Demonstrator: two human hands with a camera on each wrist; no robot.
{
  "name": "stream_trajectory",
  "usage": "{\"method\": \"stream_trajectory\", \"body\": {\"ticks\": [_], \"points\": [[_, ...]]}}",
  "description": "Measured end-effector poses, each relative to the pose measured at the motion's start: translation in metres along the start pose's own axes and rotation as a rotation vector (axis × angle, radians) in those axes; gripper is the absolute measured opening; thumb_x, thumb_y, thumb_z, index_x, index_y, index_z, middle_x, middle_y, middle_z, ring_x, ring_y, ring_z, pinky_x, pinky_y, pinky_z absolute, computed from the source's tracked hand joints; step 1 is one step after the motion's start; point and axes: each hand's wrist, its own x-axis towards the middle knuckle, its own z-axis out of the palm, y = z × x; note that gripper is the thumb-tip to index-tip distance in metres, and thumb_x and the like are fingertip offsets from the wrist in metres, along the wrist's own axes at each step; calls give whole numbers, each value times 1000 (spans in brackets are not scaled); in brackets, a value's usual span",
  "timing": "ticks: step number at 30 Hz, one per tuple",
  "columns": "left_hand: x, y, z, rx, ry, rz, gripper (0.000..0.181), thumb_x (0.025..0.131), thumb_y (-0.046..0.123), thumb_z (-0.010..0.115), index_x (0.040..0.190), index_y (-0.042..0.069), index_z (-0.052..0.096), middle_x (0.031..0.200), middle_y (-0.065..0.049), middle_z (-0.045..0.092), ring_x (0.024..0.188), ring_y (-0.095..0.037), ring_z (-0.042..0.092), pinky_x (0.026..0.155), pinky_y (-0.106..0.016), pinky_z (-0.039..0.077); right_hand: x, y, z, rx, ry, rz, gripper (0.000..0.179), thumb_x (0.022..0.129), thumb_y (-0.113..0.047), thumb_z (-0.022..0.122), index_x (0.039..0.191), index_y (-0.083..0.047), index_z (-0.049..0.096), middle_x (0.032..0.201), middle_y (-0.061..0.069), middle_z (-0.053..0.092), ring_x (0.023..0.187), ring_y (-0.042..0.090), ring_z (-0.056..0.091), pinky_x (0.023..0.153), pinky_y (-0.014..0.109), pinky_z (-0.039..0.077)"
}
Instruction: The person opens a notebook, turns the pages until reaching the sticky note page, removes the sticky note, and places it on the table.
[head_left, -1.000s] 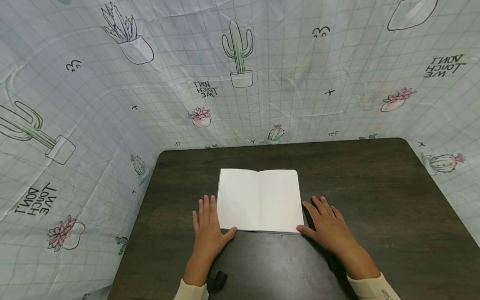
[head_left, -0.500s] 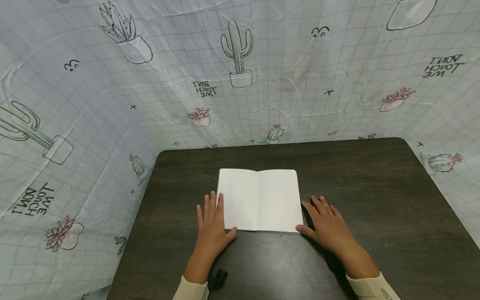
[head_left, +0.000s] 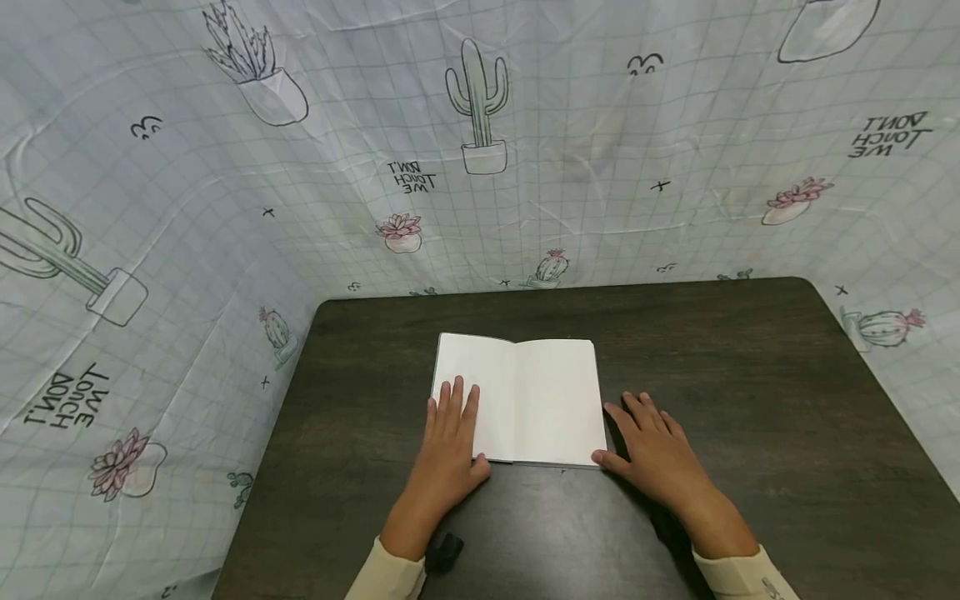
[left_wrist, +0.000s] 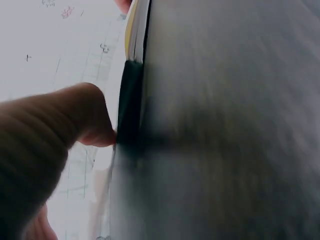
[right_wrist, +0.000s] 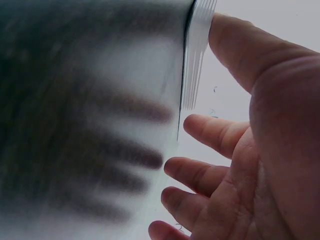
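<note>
A notebook (head_left: 558, 400) lies spread on the dark table, with blank white pages facing up. My left hand (head_left: 447, 458) is over the lower part of its left page, fingers extended away from me and thumb at the near edge. In the left wrist view the thumb (left_wrist: 82, 112) is bent down by the notebook's dark spine (left_wrist: 131, 100). My right hand (head_left: 656, 458) is at the right side, its thumb on the near right corner. In the right wrist view that thumb (right_wrist: 235, 45) touches the page edges (right_wrist: 197, 55), while the other fingers are spread and loosely extended beside the notebook.
The dark wooden table (head_left: 720, 350) has rounded far corners. A white gridded curtain (head_left: 570, 125) printed with cacti surrounds its back and sides. A small black object (head_left: 446, 552) shows beside the left wrist.
My left hand has slid right, from beside the notebook's left edge onto the left page. The right hand has stayed in place. The notebook's far left corner sits slightly higher.
</note>
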Motion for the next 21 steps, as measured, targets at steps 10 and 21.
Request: {"method": "stream_trajectory", "body": {"ticks": [10, 21], "points": [[11, 18, 4, -26, -69, 70, 107, 97, 35, 71, 176, 15, 2, 183, -13, -5, 169, -33, -6, 133, -56, 10, -1, 2, 1, 15, -4, -2, 88, 98, -60, 73, 164, -10, 44, 171, 29, 32, 160, 54, 23, 120, 77, 23], [17, 30, 8, 14, -196, 102, 95, 105, 59, 58, 176, 23, 5, 182, -7, -16, 168, -26, -15, 135, -52, 1, -2, 3, 0, -20, -1, 10, 89, 98, -67, 68, 163, -10, 46, 171, 29, 32, 160, 53, 24, 121, 77, 23]]}}
